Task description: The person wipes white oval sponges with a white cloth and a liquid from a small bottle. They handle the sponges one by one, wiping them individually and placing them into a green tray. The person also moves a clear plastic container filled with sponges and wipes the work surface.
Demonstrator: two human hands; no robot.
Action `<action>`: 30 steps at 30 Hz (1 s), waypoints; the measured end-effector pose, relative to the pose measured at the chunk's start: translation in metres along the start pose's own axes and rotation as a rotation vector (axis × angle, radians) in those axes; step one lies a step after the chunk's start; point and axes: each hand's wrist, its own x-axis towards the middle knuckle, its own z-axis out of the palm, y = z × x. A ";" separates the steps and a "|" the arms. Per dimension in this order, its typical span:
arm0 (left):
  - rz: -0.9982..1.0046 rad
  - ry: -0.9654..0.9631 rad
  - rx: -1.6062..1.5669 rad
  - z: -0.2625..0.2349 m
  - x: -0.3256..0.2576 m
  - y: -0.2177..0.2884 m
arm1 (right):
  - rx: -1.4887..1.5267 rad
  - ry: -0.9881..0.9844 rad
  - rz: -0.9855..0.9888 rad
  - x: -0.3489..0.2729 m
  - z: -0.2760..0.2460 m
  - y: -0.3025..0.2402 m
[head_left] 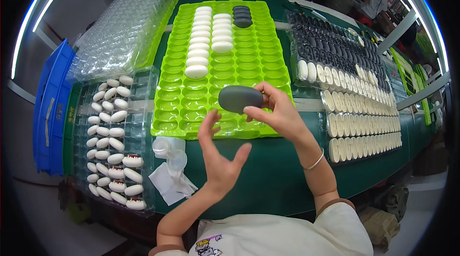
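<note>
My right hand [274, 108] pinches a dark grey oval plastic case [238, 99] by its right end, holding it above the green tray. Just below and left of it, my left hand [221, 157] has its fingers apart and holds nothing. Beneath the case lies the bright green moulded tray [191, 111] with rows of oval pockets. White oval cases [196, 71] fill part of two columns in it, and a short stack of dark grey cases [242, 17] sits at its far end.
At left, a clear tray [143, 112] carries white oval pieces beside a blue crate [50, 107]. Clear plastic trays [124, 21] are piled behind it. Dark and cream half shells [357, 126] fill trays at right. A plastic bottle [163, 146] and white tissue [167, 181] lie near my left arm.
</note>
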 end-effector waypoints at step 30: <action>-0.118 -0.020 0.336 0.018 0.026 -0.004 | -0.616 -0.122 -0.373 -0.046 0.045 0.030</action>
